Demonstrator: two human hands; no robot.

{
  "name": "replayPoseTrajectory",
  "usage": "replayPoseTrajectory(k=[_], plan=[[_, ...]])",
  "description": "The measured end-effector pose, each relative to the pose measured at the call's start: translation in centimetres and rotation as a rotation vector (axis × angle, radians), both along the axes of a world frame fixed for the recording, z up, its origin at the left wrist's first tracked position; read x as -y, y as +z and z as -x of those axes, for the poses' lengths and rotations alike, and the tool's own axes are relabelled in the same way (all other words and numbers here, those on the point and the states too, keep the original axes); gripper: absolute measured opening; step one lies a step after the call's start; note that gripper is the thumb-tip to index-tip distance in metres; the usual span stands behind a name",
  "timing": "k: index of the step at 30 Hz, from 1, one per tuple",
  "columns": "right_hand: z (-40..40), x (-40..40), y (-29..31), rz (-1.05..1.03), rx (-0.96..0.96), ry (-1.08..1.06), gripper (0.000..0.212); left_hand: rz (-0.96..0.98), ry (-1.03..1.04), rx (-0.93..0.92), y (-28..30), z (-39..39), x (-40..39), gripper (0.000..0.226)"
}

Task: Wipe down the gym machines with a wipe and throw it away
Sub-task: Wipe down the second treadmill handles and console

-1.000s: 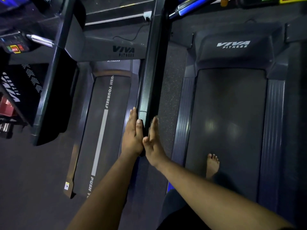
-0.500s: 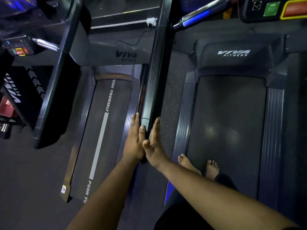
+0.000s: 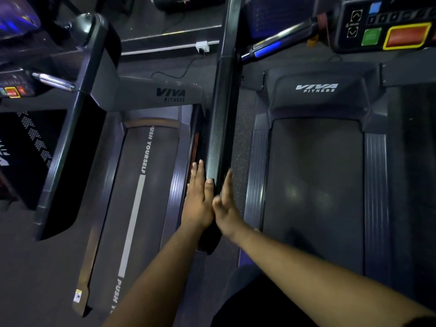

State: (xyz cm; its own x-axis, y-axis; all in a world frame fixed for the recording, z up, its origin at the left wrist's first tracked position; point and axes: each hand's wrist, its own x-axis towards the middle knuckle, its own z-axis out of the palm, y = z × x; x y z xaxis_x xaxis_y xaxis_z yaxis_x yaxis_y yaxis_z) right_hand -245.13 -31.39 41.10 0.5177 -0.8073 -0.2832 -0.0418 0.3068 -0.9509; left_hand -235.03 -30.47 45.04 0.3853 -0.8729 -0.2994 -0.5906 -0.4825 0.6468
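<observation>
A long black handrail (image 3: 223,128) of the right treadmill (image 3: 316,175) runs down the middle of the view. My left hand (image 3: 199,199) lies flat against the rail's left side, fingers straight. My right hand (image 3: 225,204) lies flat against its right side, fingers straight too. The two hands sandwich the rail near its lower end, thumbs close together. No wipe shows in either hand; anything between palms and rail is hidden.
A second treadmill (image 3: 146,185) marked PUSH YOURSELF lies to the left, with its own handrail (image 3: 70,142) and console (image 3: 14,89). The right treadmill's console (image 3: 387,27) with green and red buttons sits top right. A wall socket (image 3: 202,46) and cable are on the floor behind.
The view has tilted upward, showing more of the right console. Both hands stay flat on the handrail at about the same spot. The bare feet seen earlier on the right belt are out of sight.
</observation>
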Motion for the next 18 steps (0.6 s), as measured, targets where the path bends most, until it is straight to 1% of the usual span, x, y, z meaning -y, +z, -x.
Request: replayPoseTrajectory(k=[2, 5, 7, 8, 10, 11, 14, 15, 16, 18], plan=[[-1.0, 4.2, 0.4, 0.004, -0.045, -0.078, 0.123, 0.008, -0.006, 0.003, -0.1, -0.1, 0.3, 0.059], [-1.7, 7.0, 0.9, 0.089, -0.073, -0.081, 0.117, 0.000, 0.000, 0.004, 0.1, -0.1, 1.0, 0.056], [-1.2, 5.3, 0.6, 0.168, -0.017, -0.052, 0.113, 0.002, -0.003, 0.001, 0.3, -0.1, 1.6, 0.058], [-0.8, 4.0, 0.3, 0.174, 0.012, -0.016, 0.113, 0.004, -0.006, 0.006, 0.3, -0.1, 2.2, 0.058], [0.2, 1.4, -0.5, 0.126, 0.012, 0.056, 0.117, -0.007, 0.000, 0.019, 0.3, -0.2, 3.1, 0.056], [0.3, 1.2, -0.9, 0.081, 0.010, 0.058, 0.120, -0.007, 0.003, 0.024, 0.3, -0.2, 3.5, 0.055], [-1.0, 5.9, -0.9, -0.095, 0.017, -0.075, 0.131, -0.008, 0.005, 0.038, 0.2, -0.3, 4.6, 0.055], [-1.6, 8.3, -0.5, -0.096, -0.003, -0.111, 0.131, -0.013, 0.008, 0.043, 0.1, -0.4, 4.8, 0.056], [-2.1, 10.5, 0.1, -0.051, -0.021, -0.128, 0.127, -0.015, 0.009, 0.048, 0.1, -0.4, 5.2, 0.056], [-2.9, 12.8, 0.8, 0.085, -0.034, -0.127, 0.112, -0.023, 0.017, 0.049, 0.1, -0.5, 6.0, 0.057]])
